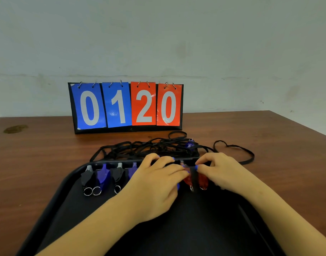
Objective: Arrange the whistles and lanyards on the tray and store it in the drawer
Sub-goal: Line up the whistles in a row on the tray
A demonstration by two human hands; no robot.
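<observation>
Two hands work at the far edge of the tray [53,196], which fills the lower middle of the frame on the worktop [269,137]. The left hand [156,183] lies over the row of whistles, fingers curled down; what they grip, if anything, is hidden under the palm. The right hand [221,172] has its fingers [201,166] pinched narrow at the top of a red whistle [203,179], with a second red whistle [187,179] touching it on the left; whether the pinch is closed on the whistle or only steadying it I cannot tell.

Left of the hands, four whistles already stand in line against the tray's far wall: a black whistle [87,177], a blue whistle [103,176], another black one [119,175] and a blue one partly hidden by the left hand. Their key rings point toward the viewer.

The step in hand looks like lining up the whistles, and it is well along. Just beyond the tray, at centre frame, the lanyards [145,146] lie in a black tangle with one more blue whistle [189,145] caught in it; a loop trails off to the right. The next move likely calls for freeing that whistle and separating the cords one by one, without dragging the row out of line.

Farther back, a scoreboard [126,106] reads 0120. No drawer shows.
</observation>
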